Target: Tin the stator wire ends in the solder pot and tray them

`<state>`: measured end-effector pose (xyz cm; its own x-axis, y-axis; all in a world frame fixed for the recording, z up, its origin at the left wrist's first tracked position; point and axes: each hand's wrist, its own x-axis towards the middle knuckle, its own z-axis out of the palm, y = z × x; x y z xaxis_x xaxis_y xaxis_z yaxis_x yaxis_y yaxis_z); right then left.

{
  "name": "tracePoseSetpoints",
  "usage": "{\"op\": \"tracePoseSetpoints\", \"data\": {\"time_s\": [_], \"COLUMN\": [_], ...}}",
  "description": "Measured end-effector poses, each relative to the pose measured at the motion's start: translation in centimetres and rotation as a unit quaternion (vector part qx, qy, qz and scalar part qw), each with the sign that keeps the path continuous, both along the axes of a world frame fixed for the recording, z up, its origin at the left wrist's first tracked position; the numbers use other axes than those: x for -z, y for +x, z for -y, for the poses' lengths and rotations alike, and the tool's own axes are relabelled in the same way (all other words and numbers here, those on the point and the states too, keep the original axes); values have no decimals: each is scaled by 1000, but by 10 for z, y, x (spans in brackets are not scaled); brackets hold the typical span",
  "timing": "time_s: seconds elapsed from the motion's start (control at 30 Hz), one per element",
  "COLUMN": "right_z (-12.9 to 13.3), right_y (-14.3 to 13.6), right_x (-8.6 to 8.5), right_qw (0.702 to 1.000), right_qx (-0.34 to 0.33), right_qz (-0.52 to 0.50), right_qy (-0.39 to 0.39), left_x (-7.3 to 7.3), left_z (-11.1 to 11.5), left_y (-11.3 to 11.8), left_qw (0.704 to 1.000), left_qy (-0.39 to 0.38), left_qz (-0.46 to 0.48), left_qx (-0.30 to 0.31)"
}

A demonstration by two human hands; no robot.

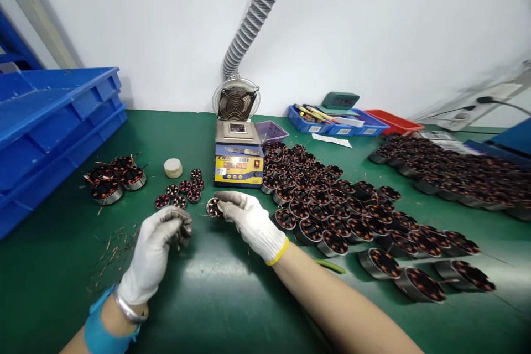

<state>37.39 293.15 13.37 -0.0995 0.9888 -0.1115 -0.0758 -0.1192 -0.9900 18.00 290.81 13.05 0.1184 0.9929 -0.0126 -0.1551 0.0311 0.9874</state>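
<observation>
My right hand (249,221), in a white glove with a yellow cuff, pinches a small round coil part (214,207) at its right side, over the green table. To the left, my left hand (155,249) wears a white glove too; its fingers are curled together, and what they hold, if anything, is too blurred to tell. Several small round parts with red and pale dots (180,202) stand just beyond my left hand. A yellow and blue solder pot (238,168) with a lit display stands behind my right hand.
Many large copper-wound rings (311,229) cover the right side. A few more (107,191) stand left, near a round white block (173,168) and wire scraps (118,246). Blue crates (62,116) rise at far left. Small blue trays (313,126) and a red tray (394,121) lie behind.
</observation>
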Motion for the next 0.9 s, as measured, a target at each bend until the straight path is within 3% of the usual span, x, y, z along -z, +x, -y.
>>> {"op": "tracePoseSetpoints", "data": {"time_s": [0.2,0.33,0.47,0.63,0.8,0.9], "right_z": [9,6,6,13,11,9], "right_y": [-12,-11,-10,-15,-15,-15], "right_x": [-4,-4,-7,-7,1,2], "right_qw": [1000,998,996,997,998,999], "right_qx": [5,42,46,14,15,36], "right_qz": [-16,-33,-63,-70,-52,-34], "right_qy": [-16,-13,-37,-27,-9,0], "left_x": [2,-4,-1,8,0,-4], "left_z": [3,8,4,0,5,6], "left_y": [24,23,22,32,25,15], "left_qw": [980,969,983,994,989,998], "left_qy": [53,67,8,-15,-32,-25], "left_qz": [-191,-233,-185,-95,-129,-53], "left_qx": [-13,44,18,58,60,39]}}
